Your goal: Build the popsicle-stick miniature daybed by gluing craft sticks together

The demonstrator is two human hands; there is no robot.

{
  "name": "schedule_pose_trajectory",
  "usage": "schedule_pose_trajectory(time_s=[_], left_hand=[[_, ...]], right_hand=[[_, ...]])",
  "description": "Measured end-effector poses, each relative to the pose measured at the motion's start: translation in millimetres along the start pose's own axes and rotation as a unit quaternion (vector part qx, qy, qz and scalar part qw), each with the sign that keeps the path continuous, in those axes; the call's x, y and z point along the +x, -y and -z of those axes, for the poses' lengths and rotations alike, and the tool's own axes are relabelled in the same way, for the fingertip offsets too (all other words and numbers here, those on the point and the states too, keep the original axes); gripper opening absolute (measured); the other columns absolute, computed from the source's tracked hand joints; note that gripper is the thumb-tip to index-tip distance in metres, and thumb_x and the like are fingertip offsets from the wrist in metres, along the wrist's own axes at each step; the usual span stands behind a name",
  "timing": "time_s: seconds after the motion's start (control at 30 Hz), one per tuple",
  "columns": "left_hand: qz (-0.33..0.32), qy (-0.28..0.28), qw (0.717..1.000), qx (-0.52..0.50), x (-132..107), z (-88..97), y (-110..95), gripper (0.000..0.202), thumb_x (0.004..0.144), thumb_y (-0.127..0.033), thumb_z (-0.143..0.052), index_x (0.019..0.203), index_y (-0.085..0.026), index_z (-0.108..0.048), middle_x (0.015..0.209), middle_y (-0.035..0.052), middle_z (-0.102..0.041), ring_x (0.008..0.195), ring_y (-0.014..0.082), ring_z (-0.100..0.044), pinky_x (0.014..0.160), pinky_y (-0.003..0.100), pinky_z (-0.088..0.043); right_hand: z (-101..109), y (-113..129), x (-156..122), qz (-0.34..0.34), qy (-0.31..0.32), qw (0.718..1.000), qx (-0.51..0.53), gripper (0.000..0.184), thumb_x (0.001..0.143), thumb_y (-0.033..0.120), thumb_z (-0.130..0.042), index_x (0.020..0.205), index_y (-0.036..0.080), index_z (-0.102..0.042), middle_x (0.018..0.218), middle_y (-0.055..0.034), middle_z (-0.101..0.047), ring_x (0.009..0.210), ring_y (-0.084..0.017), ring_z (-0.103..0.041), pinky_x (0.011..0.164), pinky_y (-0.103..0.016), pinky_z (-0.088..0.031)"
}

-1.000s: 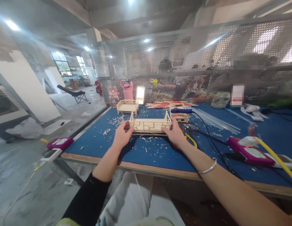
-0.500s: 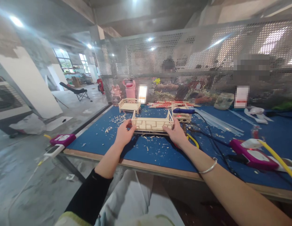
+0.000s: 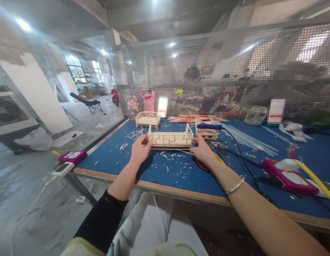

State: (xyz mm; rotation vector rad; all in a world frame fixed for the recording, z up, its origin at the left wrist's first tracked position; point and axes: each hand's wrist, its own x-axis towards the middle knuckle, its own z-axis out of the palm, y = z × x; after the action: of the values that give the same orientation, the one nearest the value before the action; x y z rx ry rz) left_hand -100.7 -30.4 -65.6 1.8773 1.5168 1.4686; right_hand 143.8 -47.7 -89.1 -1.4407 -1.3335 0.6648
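A small pale wooden model bench [image 3: 171, 139] with lattice sides stands on the blue tabletop before me. My left hand [image 3: 140, 148] is closed on its left end, thumb and fingers pinching the corner. Beside the right end is my right hand [image 3: 202, 148], its thumb and fingers apart, with a small gap to the bench. A thin wooden stick [image 3: 184, 152] lies along the bench's front, its tip close to my right thumb. Behind my right hand, a blue-handled corded tool [image 3: 209, 126] rests on another small wooden frame [image 3: 210, 134].
A finished-looking model bench [image 3: 148, 120] stands at the back left. Red-and-pale sticks [image 3: 194, 118] and clear rods [image 3: 251, 140] lie farther back. Wood scraps litter the blue table [image 3: 159, 174]. Purple power strips [image 3: 288, 179] sit at both sides; a perforated screen [image 3: 165, 64] rises behind.
My right hand has let go of the bench's right end and drawn slightly away. The bench has turned and tilted a little, its front lattice now more upright. My left hand keeps its grip.
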Motion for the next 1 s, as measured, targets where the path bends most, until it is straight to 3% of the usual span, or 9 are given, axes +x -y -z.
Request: schedule_pose_trajectory(time_s=[0.07,0.2,0.37,0.47,0.57,0.73,0.8,0.9,1.0], left_hand=[[-0.001,0.013,1.0,-0.008,-1,-0.1,-1,0.038,0.069,-0.017,-0.062,0.107,-0.015,-0.061,0.085,0.0046,-0.069,0.076,0.0176,-0.064,0.078,0.032,-0.052],[0.007,0.031,0.999,-0.032,-2,-0.8,-2,0.042,0.07,-0.013,-0.06,0.111,-0.014,-0.059,0.094,0.0071,-0.068,0.074,0.0163,-0.064,0.071,0.03,-0.053],[0.025,0.016,0.999,-0.039,-3,-2.1,-3,0.036,0.072,-0.014,-0.058,0.108,-0.014,-0.06,0.095,0.0072,-0.068,0.068,0.0145,-0.064,0.068,0.028,-0.053],[0.018,0.009,0.999,-0.03,-3,-2.0,-3,0.034,0.072,-0.013,-0.057,0.106,-0.014,-0.062,0.094,0.0061,-0.068,0.068,0.0148,-0.063,0.068,0.028,-0.053],[0.002,0.003,1.0,-0.026,-3,-1.8,-2,0.032,0.071,-0.014,-0.058,0.103,-0.016,-0.063,0.09,0.0049,-0.068,0.073,0.0159,-0.064,0.071,0.028,-0.053],[0.028,0.016,0.999,-0.036,-3,-1.5,-1,0.035,0.073,-0.016,-0.057,0.108,-0.014,-0.061,0.093,0.0062,-0.067,0.067,0.0147,-0.064,0.067,0.028,-0.053],[0.025,0.019,0.999,-0.031,-3,-1.4,-2,0.035,0.072,-0.015,-0.058,0.108,-0.014,-0.061,0.094,0.0063,-0.067,0.068,0.015,-0.064,0.069,0.029,-0.053],[0.012,0.019,0.999,-0.025,-3,-1.4,-4,0.034,0.073,-0.015,-0.057,0.107,-0.015,-0.062,0.094,0.006,-0.067,0.071,0.0153,-0.064,0.073,0.03,-0.053],[0.017,0.017,0.999,-0.028,-3,-1.2,-4,0.034,0.073,-0.015,-0.058,0.107,-0.015,-0.061,0.095,0.0064,-0.067,0.07,0.0147,-0.063,0.073,0.03,-0.053]], right_hand=[[8,-2,-12,0.02,-0.021,0.995,-0.1,0.08,0.061,0.022,-0.055,0.137,0.016,-0.032,0.135,-0.0165,-0.046,0.124,-0.029,-0.044,0.102,-0.048,-0.034],[28,-21,-48,0.062,-0.016,0.949,-0.31,0.052,0.071,0.043,-0.058,0.119,0.025,-0.055,0.134,-0.0131,-0.048,0.128,-0.039,-0.035,0.101,-0.068,-0.017],[53,-35,-57,0.06,0.045,0.924,-0.375,0.045,0.078,0.047,-0.051,0.118,0.027,-0.057,0.138,-0.0099,-0.046,0.129,-0.037,-0.036,0.098,-0.067,-0.023],[58,-15,-35,0.047,0.076,0.921,-0.379,0.046,0.07,0.041,-0.06,0.113,0.023,-0.06,0.13,-0.0132,-0.053,0.122,-0.037,-0.044,0.096,-0.06,-0.034],[54,14,-7,0.09,0.052,0.95,-0.295,0.055,0.065,0.03,-0.062,0.119,0.021,-0.055,0.123,-0.0125,-0.058,0.115,-0.031,-0.052,0.095,-0.046,-0.041],[40,34,12,0.022,0.086,0.978,-0.189,0.057,0.062,0.021,-0.06,0.119,0.013,-0.053,0.109,-0.0145,-0.065,0.089,-0.024,-0.063,0.074,-0.035,-0.051],[36,30,8,0.066,0.092,0.977,-0.179,0.045,0.066,0.026,-0.059,0.11,0.017,-0.059,0.101,-0.0101,-0.068,0.081,-0.021,-0.064,0.072,-0.034,-0.05],[33,27,-2,0.14,0.048,0.965,-0.218,0.021,0.074,0.027,-0.052,0.088,0.022,-0.067,0.084,-0.0047,-0.071,0.075,-0.02,-0.063,0.075,-0.035,-0.048],[33,36,-12,0.14,0.021,0.958,-0.251,0.018,0.074,0.027,-0.051,0.065,0.022,-0.067,0.066,-0.0032,-0.068,0.068,-0.02,-0.063,0.072,-0.035,-0.047]])
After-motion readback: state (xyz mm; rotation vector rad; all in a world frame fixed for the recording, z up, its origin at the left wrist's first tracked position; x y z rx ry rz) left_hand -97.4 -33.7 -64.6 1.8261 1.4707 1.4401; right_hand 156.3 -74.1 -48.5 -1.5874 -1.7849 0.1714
